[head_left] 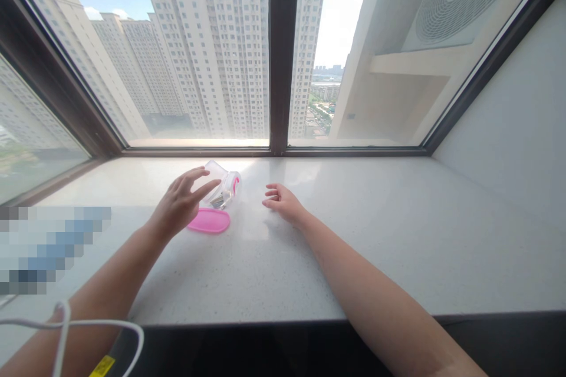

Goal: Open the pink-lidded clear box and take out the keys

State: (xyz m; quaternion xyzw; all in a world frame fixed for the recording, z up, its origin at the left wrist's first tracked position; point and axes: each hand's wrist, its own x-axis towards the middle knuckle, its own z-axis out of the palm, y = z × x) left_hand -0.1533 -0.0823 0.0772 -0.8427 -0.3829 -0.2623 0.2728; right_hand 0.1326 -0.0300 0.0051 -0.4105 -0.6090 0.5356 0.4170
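Observation:
My left hand is over the left part of the white sill, fingers apart and holding nothing. Just beyond its fingertips a clear plastic container lies tipped on its side, with a pink strip near one end. Small metallic pieces, too small to name, show in its lower part. In front of the container a pink oval lid lies flat, its left end close under my left hand. My right hand is to the right of the container, apart from it, with loosely bent, separated fingers and nothing in them.
The white stone sill ends at a front edge above a dark space. Behind it stands a dark-framed window. A white cable loops at the lower left, near my left forearm. A pixelated patch covers something on the left.

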